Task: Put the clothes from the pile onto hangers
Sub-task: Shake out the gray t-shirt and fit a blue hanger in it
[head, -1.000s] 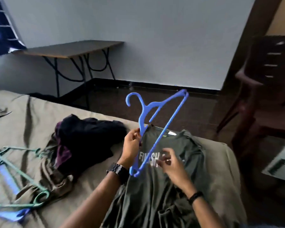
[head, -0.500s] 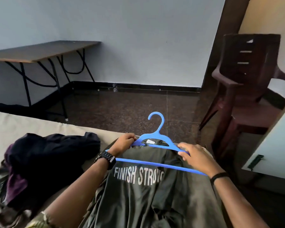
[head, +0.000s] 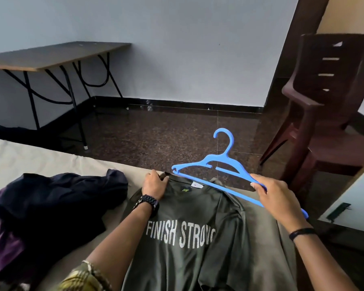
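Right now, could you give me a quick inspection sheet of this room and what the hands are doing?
Surface: bed under a beige sheet, lightly creased.
Job's things: olive T-shirt lies face up, printed FINISH STRONG; blue hanger held above its collar, not yet inside it.
Clutter: pile of dark clothes left of the shirt.
Hands: left hand grips the shirt's collar edge; right hand grips the hanger's right end.
Cables: nothing seen.
Surroundings: folding table against the wall on the left, brown plastic chair on the right, dark speckled floor.
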